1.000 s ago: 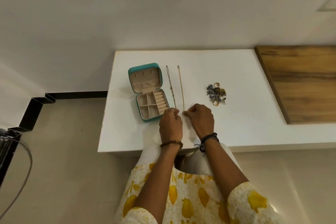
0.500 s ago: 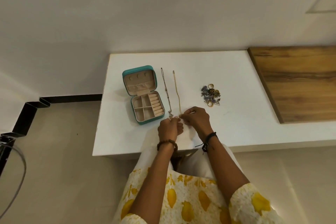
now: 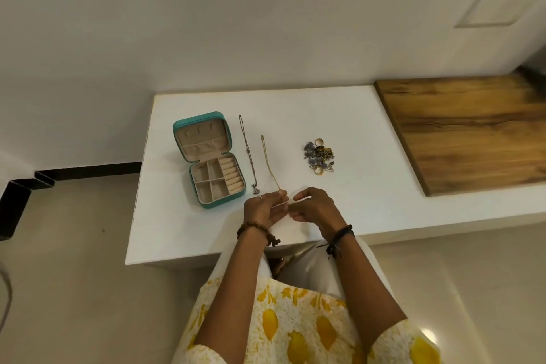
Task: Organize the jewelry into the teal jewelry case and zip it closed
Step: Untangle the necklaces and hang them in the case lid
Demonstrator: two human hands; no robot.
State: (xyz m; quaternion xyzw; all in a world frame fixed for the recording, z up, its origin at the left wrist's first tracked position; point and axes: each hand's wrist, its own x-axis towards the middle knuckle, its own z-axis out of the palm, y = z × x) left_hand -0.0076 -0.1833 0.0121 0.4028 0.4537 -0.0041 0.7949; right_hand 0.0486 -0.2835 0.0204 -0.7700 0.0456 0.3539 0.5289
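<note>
The teal jewelry case (image 3: 209, 159) lies open on the left part of the white table (image 3: 369, 186), its lid propped back toward the wall and its base toward the person. The lid's beige lining shows three small hooks above a gathered pocket; the base is divided into several square compartments on the left and a column of ring rolls on the right, and nothing can be seen lying in any of them. No writing or brand mark is readable on the case. Just right of it a dark chain necklace (image 3: 247, 154) lies stretched straight, its small pendant at the near end. Beside that runs the gold chain (image 3: 269, 161), its far end on the table and its near end pinched between the fingertips of the left hand (image 3: 264, 210), which curls around it. The right hand (image 3: 314, 207) sits close against the left, fingers bent inward toward the same spot; whether it actually grips the chain cannot be told. Farther right, well apart from the chains, a small heap of mixed jewelry (image 3: 319, 156) rests on the table. Bare white surface lies between the heap and the wooden board (image 3: 472, 133) that covers the table's right end. The case sits near the table's left edge, and both hands hover near the front edge.
</note>
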